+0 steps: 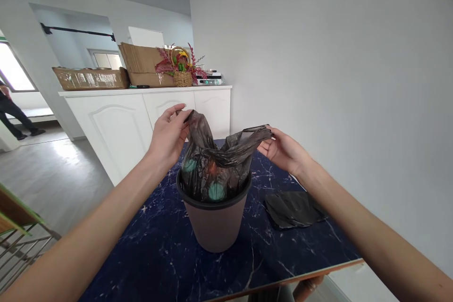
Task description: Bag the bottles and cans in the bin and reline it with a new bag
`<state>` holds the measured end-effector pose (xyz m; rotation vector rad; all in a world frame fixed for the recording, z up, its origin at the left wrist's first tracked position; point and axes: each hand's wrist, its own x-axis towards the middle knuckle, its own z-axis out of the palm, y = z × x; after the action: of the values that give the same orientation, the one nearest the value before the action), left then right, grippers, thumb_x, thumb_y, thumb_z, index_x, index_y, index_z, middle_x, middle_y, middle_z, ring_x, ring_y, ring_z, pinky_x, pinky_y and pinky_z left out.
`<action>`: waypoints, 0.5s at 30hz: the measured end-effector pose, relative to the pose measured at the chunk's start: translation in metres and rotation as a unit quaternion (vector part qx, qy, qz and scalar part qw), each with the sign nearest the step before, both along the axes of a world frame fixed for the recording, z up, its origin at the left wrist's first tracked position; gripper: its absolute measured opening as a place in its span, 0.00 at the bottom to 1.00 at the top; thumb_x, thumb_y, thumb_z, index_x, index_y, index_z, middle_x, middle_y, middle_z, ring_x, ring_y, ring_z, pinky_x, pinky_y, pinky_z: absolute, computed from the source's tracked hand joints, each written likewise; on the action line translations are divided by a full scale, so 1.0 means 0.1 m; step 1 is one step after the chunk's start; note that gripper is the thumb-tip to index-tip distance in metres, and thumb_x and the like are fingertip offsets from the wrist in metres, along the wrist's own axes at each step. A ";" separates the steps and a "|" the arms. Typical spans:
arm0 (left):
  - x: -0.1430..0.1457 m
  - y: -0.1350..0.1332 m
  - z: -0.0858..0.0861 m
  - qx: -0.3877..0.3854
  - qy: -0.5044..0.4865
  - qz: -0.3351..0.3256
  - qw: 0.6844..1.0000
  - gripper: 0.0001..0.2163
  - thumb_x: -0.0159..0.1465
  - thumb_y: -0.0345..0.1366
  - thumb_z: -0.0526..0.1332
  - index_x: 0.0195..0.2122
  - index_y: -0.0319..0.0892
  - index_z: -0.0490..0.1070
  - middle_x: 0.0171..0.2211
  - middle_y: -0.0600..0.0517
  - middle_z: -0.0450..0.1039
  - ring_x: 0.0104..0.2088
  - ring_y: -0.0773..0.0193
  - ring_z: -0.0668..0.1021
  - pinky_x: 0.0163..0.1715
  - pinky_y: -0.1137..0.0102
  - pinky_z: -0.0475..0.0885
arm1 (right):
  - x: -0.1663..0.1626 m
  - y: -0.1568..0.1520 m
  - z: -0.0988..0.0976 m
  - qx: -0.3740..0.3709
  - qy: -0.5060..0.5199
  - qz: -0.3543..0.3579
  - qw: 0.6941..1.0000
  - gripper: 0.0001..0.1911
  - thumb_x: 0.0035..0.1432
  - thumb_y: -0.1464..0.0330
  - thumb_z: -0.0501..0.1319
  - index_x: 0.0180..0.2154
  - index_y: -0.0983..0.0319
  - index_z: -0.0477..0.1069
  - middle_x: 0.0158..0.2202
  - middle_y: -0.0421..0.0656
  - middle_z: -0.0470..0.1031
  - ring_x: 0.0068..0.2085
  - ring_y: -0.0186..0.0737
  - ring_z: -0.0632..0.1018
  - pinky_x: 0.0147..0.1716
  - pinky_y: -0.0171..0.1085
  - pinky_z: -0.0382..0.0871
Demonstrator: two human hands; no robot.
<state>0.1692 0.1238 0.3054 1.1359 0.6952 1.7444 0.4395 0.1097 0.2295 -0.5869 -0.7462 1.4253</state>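
Note:
A small bin [215, 226] with a dark rim stands on a dark blue marble table [155, 259]. A filled, translucent black plastic bag [215, 165] sits in it, with teal and orange items showing through. My left hand [170, 137] pinches the bag's left handle above the bin. My right hand [281, 148] grips the right handle, which is stretched out sideways. Both handles are raised above the rim.
A folded black bag [293, 208] lies on the table right of the bin. Behind stands a white cabinet [148, 113] bearing cardboard boxes [141, 63] and a flower basket [182, 68]. A person's legs [14, 113] show far left. A grey wall [336, 80] runs along the right.

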 end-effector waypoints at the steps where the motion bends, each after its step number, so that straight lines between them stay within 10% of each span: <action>1: -0.01 0.01 0.04 0.020 -0.001 0.007 1.000 0.12 0.58 0.25 0.73 0.41 0.40 0.75 0.32 0.53 0.76 0.29 0.70 0.79 0.31 0.75 0.76 | 0.00 0.00 0.04 0.010 0.009 -0.001 1.000 0.06 0.68 0.70 0.67 0.36 0.57 0.73 0.32 0.41 0.84 0.35 0.37 0.87 0.43 0.36 0.86; 15: -0.36 -0.25 0.83 0.167 -0.056 0.133 0.975 0.14 0.70 0.15 0.56 0.37 0.44 0.64 0.24 0.62 0.66 0.24 0.74 0.69 0.47 0.70 0.77 | -0.01 -0.02 0.68 0.196 0.009 -0.059 0.979 0.13 0.60 0.63 0.76 0.34 0.55 0.72 0.33 0.35 0.83 0.39 0.35 0.86 0.48 0.34 0.85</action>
<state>0.1334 0.0992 0.3881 1.1967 0.5144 2.1972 0.4381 0.1081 0.2980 -0.3056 -0.9329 1.1330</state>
